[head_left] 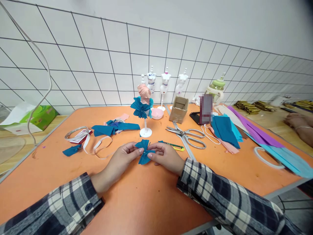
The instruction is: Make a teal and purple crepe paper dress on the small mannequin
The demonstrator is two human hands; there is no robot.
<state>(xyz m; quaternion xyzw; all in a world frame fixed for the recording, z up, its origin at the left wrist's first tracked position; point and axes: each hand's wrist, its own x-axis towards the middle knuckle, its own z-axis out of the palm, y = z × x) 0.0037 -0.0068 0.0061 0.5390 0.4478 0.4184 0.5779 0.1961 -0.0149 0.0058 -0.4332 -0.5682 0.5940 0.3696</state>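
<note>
Between my two hands is a bow-shaped piece of pleated blue crepe paper (144, 158), pinched in at its middle. My left hand (127, 155) is closed on its left side, thumb and fingers pressed together. On the right side, my right hand (166, 156) grips the same piece with thumb and fingertips. Just behind my hands stands a small white mannequin (145, 132) dressed in pink and blue crepe paper. A yellow-green cutter (178, 147) lies close to my right hand, and large scissors (187, 135) rest beyond it.
Blue paper strips (102, 130), white ribbon (85, 147) and a tape roll (75, 130) lie to the left. Farther back are bare mannequins (165, 80), a pink bowl (157, 113), a cardboard box (179, 111) and a bottle (216, 89). Coloured paper (269, 143) covers the right side; another person's hand (298, 124) shows there.
</note>
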